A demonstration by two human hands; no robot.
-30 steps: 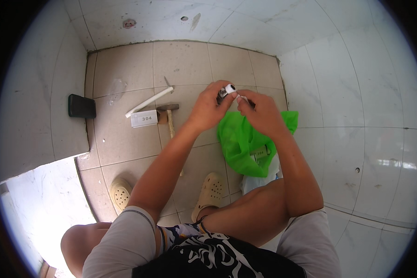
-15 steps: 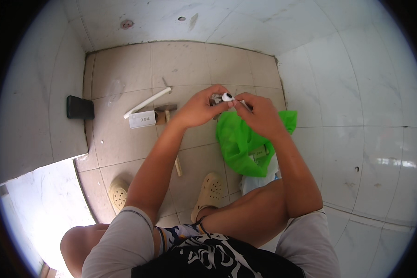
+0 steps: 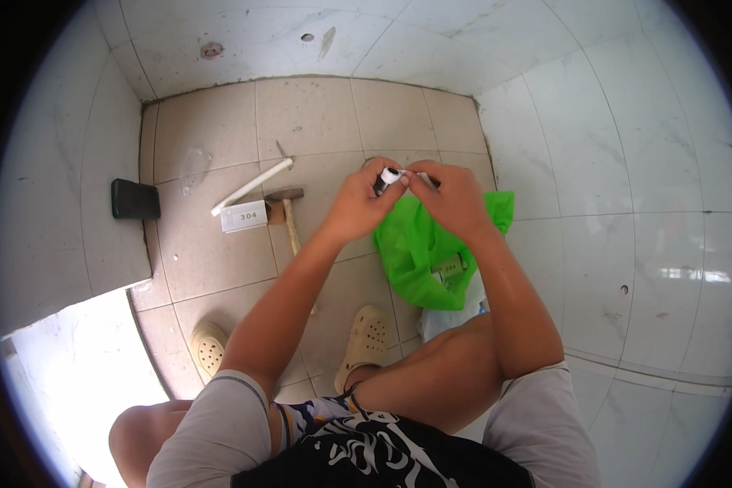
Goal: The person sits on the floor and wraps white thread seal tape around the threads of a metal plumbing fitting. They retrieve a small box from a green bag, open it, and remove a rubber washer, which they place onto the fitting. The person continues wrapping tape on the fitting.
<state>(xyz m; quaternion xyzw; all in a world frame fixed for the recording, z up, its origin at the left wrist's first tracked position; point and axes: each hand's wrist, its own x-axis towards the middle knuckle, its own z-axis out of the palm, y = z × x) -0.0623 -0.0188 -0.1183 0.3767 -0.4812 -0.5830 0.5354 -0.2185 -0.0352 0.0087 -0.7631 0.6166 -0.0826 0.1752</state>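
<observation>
In front of me my left hand is closed around a small shiny metal fitting. Its end is white around a dark round opening. My right hand meets it from the right, thumb and finger pinched on a thin white strip that looks like thread tape and runs to the fitting. The fingers hide most of both things. Just below the hands lies a green bag with a small box showing in its opening.
On the tiled floor to the left are a hammer, a white box, a white tube and a clear plastic wrapper. A dark phone leans at the left wall. White tiled walls enclose the corner.
The left hand has turned slightly, so more of the fitting's white end and dark opening shows. Both hands stay together; the whole view has shifted a little.
</observation>
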